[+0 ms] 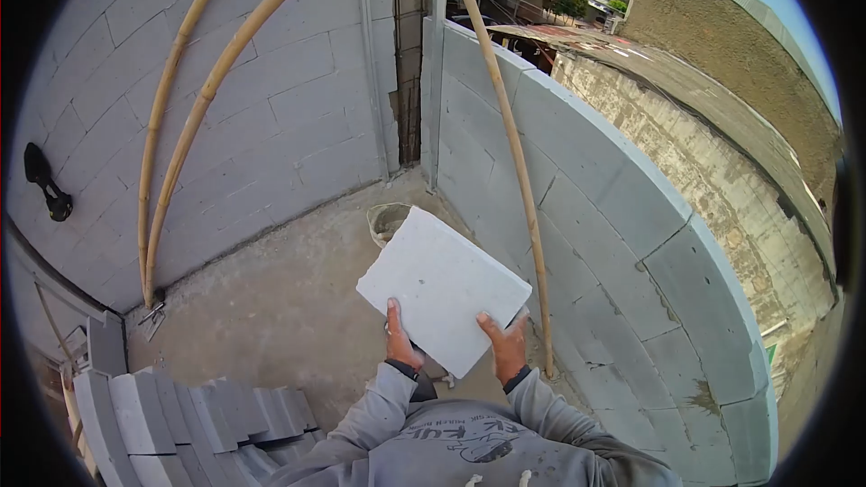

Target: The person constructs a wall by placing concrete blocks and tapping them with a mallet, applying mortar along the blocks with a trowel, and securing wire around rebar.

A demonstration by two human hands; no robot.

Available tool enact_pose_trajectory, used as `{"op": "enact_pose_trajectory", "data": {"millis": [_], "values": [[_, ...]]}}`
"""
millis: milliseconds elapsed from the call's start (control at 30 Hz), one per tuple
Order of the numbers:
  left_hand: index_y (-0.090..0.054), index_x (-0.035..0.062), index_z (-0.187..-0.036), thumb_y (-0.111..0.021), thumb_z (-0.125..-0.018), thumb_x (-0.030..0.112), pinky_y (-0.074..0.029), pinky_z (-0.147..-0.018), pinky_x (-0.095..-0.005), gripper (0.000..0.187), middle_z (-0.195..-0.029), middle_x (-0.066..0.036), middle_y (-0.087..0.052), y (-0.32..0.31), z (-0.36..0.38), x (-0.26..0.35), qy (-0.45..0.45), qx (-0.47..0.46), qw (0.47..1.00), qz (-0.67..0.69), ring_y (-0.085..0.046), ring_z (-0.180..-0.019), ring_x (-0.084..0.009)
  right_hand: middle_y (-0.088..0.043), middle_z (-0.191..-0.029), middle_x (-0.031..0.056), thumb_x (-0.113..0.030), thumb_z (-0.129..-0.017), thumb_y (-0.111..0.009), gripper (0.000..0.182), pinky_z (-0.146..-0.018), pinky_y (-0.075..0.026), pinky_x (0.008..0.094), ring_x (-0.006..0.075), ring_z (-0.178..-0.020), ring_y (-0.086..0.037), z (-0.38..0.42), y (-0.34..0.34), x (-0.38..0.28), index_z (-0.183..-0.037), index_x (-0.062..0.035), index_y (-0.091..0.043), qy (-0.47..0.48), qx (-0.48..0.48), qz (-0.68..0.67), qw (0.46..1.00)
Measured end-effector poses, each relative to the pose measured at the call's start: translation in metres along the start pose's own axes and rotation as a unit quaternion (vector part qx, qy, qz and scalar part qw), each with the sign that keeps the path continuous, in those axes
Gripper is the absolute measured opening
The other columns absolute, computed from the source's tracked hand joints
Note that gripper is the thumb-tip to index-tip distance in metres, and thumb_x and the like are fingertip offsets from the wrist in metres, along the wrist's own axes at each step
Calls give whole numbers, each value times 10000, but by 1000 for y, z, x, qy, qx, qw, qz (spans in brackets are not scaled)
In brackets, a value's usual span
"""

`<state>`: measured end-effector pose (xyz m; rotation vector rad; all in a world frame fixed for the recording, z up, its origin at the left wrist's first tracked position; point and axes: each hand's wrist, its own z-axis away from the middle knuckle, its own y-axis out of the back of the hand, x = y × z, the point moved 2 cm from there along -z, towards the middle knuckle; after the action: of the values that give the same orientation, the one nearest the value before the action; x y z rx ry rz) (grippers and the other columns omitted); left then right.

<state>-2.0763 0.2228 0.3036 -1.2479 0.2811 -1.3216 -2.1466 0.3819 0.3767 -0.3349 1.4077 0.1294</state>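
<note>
A white lightweight concrete block (442,284) is held up in front of my body, tilted, its broad face toward me. My left hand (401,338) grips its lower left edge, thumb on the face and fingers hidden behind. On the lower right edge, my right hand (508,343) clasps the block the same way, thumb over the face. Partly hidden behind the block's far corner, a bucket (386,222) with a wire handle stands on the floor.
Several grey blocks (180,424) are stacked at the lower left. Bamboo poles (203,99) lean on the left wall, and another pole (505,117) stands against the right block wall (622,243). A trowel-like metal tool (155,317) lies near the pole feet. Rooftops show beyond the wall.
</note>
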Motion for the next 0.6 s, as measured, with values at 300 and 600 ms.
{"op": "enact_pose_trajectory", "data": {"millis": [300, 600], "values": [[-405, 74, -1289, -469, -868, 546, -380, -969, -364, 635, -1215, -64, -506, -194, -181, 138, 53, -115, 976, -178, -497, -1116, -221, -463, -1127, 136, -261, -736, -688, 676, -914, -392, 344, 222, -1043, -475, -205, -83, -101, -1235, -14, -304, 68, 102, -150, 981], [-347, -60, -1296, -557, -884, 386, -390, -894, -268, 642, -1112, -131, -543, -311, -313, 155, -130, -336, 867, -344, -502, -1005, -161, -575, -1083, 114, -242, -872, -515, 371, -867, -455, 342, 238, -989, -565, -326, -15, -218, -1153, -1, -490, 214, 183, -314, 907]]}}
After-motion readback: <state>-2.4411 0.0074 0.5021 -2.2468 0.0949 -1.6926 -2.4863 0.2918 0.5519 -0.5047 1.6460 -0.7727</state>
